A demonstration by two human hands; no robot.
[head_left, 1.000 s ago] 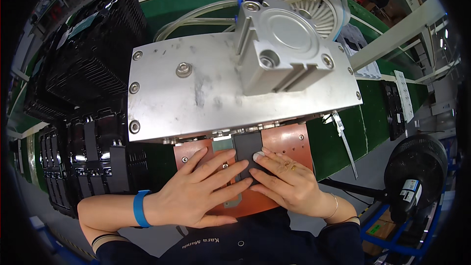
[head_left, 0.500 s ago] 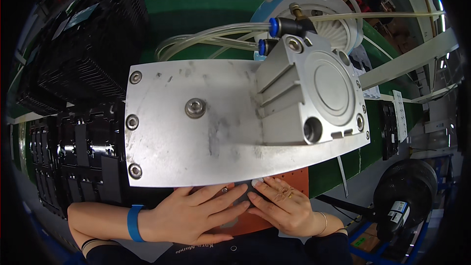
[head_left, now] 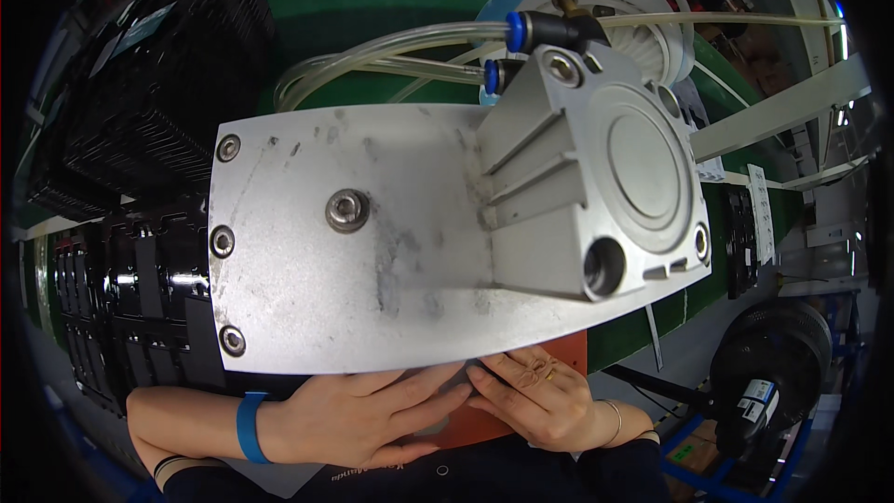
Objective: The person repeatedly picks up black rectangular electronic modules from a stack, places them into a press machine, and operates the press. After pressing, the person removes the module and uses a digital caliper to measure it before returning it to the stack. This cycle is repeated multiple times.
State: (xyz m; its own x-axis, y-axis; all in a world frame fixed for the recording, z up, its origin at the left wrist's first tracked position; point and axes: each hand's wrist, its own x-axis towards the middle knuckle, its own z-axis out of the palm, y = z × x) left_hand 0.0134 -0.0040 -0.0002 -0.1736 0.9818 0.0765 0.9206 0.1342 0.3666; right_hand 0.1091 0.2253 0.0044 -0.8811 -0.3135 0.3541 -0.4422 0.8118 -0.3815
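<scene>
A silver metal plate (head_left: 307,307) with a metal cylinder block (head_left: 643,158) bolted on it fills the middle of the view, covering part of both hands. Just below its front edge, my left hand (head_left: 372,414) lies with fingers stretched and thumb apart over an orange board (head_left: 573,352). Its far fingertips are hidden under the plate. My right hand (head_left: 545,401) comes in from the right, fingers close together and bent inward, tips almost meeting the left hand's fingers. Something dark sits between the fingertips, too covered to name.
Stacked black plastic trays (head_left: 140,102) stand at the left, with more black trays (head_left: 158,279) nearer. Clear air tubes (head_left: 391,45) run to the block. Behind it is a white reel (head_left: 643,47) on the green bench (head_left: 372,9). A black fan (head_left: 768,363) stands at the right.
The plate and block appear larger and shifted left and lower in view, hiding more of my fingers. A small white thing at my right fingertips no longer shows. My hands have hardly moved.
</scene>
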